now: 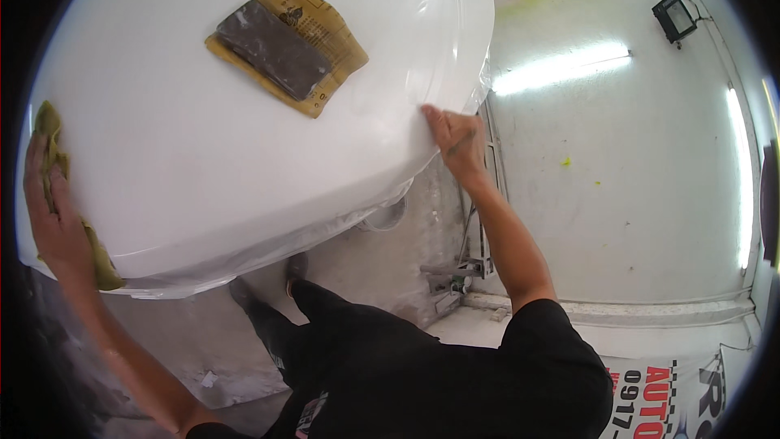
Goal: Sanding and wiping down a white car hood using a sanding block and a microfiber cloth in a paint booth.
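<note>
Along the left edge of the head view, the left hand (58, 211) lies over a crumpled yellow-green cloth (104, 260), its fingers stretched out on top; whether they also grip it, I cannot tell. That cloth is draped at the border of a broad, glossy white curved panel (195, 162). Any grit caught in its folds could scratch the smooth surface under pressure, and a loose grasp could let the cloth slip off the edge.

At the panel's opposite edge, the right hand (461, 140) has its fingers curled and its thumb against the white surface; what it holds, if anything, is hidden. Bare skin there could leave smudges.

Farther up the panel, a dark grey rectangular block (275, 49) rests on a tan printed paper sheet (329, 24). With the surface sloping, a bump might slide both. Clear plastic film (244, 267) hanging below the near edge could snag a sleeve or leg.
</note>
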Available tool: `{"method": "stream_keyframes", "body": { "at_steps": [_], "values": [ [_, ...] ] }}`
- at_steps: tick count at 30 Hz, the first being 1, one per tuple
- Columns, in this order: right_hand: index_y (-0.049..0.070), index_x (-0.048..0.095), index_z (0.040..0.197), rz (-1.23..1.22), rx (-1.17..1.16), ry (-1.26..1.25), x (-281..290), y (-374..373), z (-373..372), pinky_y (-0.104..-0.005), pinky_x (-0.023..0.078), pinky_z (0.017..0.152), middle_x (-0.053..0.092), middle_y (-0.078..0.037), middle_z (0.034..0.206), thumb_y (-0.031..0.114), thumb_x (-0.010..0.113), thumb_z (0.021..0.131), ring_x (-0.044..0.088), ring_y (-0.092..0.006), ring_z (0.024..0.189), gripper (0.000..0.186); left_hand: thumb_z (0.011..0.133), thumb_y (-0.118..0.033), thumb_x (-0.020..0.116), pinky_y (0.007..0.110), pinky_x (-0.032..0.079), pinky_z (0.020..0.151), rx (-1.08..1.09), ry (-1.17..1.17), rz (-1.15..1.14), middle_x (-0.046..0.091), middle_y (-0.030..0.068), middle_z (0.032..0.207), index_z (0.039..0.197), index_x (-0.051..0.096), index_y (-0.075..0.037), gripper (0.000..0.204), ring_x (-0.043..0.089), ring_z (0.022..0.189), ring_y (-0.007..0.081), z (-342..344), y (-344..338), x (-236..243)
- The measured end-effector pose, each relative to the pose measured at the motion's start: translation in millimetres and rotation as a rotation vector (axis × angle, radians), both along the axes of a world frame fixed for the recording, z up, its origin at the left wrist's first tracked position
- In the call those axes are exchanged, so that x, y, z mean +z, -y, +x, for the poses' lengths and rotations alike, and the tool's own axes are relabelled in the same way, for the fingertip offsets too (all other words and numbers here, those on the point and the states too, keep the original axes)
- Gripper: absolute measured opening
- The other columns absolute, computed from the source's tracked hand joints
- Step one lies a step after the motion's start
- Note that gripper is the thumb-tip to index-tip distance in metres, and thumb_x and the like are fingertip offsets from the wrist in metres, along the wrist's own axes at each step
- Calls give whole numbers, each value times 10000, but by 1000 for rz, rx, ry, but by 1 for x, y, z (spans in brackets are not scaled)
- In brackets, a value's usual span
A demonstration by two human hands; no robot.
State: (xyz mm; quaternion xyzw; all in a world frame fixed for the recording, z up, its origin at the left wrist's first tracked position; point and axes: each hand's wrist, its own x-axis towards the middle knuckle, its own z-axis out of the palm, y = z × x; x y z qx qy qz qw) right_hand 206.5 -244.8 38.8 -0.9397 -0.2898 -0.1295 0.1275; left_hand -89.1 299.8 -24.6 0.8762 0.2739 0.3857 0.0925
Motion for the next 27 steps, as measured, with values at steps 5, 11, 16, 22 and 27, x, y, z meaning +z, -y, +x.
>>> {"method": "stream_keyframes", "body": {
  "at_steps": [5,11,16,22,27],
  "values": [
    [-68,602,663,238,43,-239,-8,15,26,-369,367,519,429,-56,581,421,723,1111,407,-118,567,674,1184,-217,492,422,424,1286,-54,62,-10,590,83,1665,1598,611,-142,438,541,1545,290,7,4,11],
    [-30,809,869,-46,-449,-150,44,-31,128,-512,582,756,775,-239,803,664,631,1040,768,-436,773,737,1180,-219,488,424,423,1286,-40,46,32,591,79,1665,1599,614,-149,443,536,1548,290,6,4,9],
    [-73,805,974,2,-380,-132,24,-21,82,-489,588,786,782,-277,867,622,669,1019,775,-429,814,709,1179,-226,503,428,418,1290,-41,34,-23,598,72,1658,1595,619,-163,437,544,1538,289,12,4,8],
    [-35,569,583,225,-141,-138,-4,-22,-51,-391,329,519,413,-61,523,480,707,1104,410,-158,526,745,1173,-218,519,432,436,1274,-43,48,98,613,53,1643,1568,641,-169,417,557,1522,289,3,-3,10],
    [-44,605,645,42,-163,-247,2,-17,-75,-399,376,548,480,-100,561,378,712,1113,447,-178,561,639,1173,-243,518,439,450,1262,-24,8,133,614,54,1642,1561,647,-174,414,570,1508,293,7,-8,-2]
  ]
}}
